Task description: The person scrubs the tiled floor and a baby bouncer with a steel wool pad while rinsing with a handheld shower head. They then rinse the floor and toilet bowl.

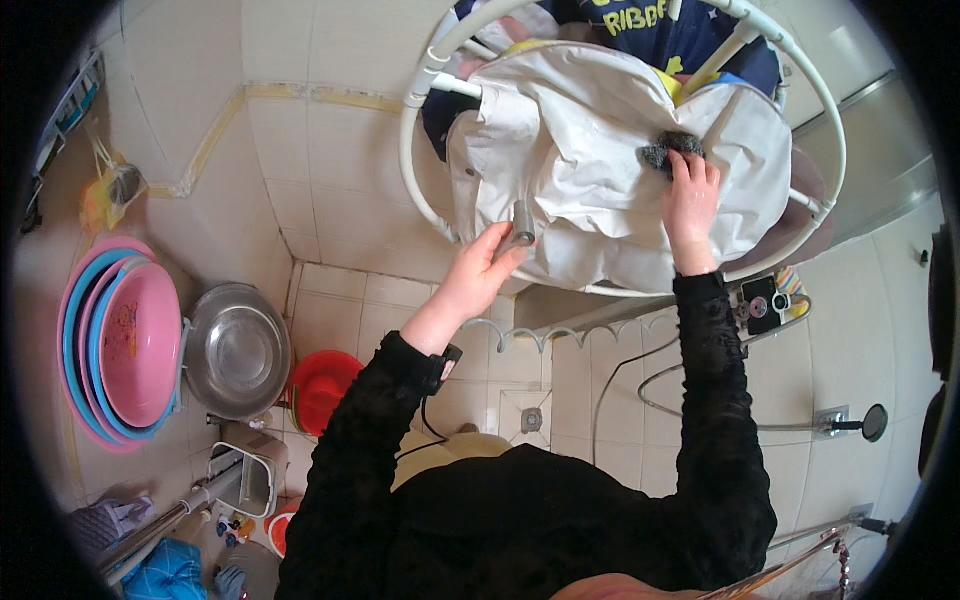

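Note:
In front of me stands a round white pipe frame (409,165) with a creased white sheet (600,157) spread across it. The sheet looks wet. My left hand (476,274) grips a short grey cylindrical handle or nozzle (524,220) near the sheet's front left edge. Whether water runs from it cannot be made out. Further right, my right hand (691,202) presses a dark grey speckled scrubbing pad (664,152) onto the sheet. Navy printed fabric (630,52), bearing yellow letters, shows behind the sheet.
Nested pink and blue basins (139,337) hang at left beside a steel basin (238,351). Below is a red bucket (322,386). A coiled grey hose (540,341) crosses above the tiled floor, near a drain (531,420). A wall bracket (831,421) juts out at right.

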Available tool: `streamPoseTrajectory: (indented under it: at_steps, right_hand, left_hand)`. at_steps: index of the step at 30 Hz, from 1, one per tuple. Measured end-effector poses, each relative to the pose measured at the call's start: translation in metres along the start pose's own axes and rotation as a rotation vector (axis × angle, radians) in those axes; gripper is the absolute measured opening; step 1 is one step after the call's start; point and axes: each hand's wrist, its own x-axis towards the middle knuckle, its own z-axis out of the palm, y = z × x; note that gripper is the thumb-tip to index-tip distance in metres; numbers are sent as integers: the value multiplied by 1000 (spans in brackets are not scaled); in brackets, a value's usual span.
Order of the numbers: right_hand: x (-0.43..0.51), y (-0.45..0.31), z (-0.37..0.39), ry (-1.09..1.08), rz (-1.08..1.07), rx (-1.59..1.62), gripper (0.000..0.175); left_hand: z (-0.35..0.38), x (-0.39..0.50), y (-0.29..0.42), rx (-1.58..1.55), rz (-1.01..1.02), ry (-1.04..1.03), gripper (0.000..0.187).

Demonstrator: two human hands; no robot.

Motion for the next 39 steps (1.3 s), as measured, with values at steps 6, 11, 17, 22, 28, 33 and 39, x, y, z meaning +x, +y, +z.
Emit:
streamPoseTrajectory:
  at_steps: [6,11,17,22,28,33,39]
  right_hand:
    - [-23,-85,56,-19,-52,435,40]
    - [-37,17,30,-175,31,-17,26]
    - [-39,-28,59,108,219,484,38]
    - [-33,-107,57,-76,-57,680,34]
    - [6,-133,42,198,-311,627,46]
    - [-30,-185,132,21,-230,650,44]
    - [-43,-241,125,-507,-809,207,14]
  left_hand:
    - [19,4,-24,88,-54,-36,34]
    - [19,0,-33,68,-94,-54,34]
    - [19,10,-35,11,-76,21,36]
    - [10,6,-38,14,-47,171,35]
    - [0,-4,-60,-107,-86,255,32]
    - [0,-32,-88,-88,-173,290,32]
    - [-19,-71,-98,-144,-192,283,32]
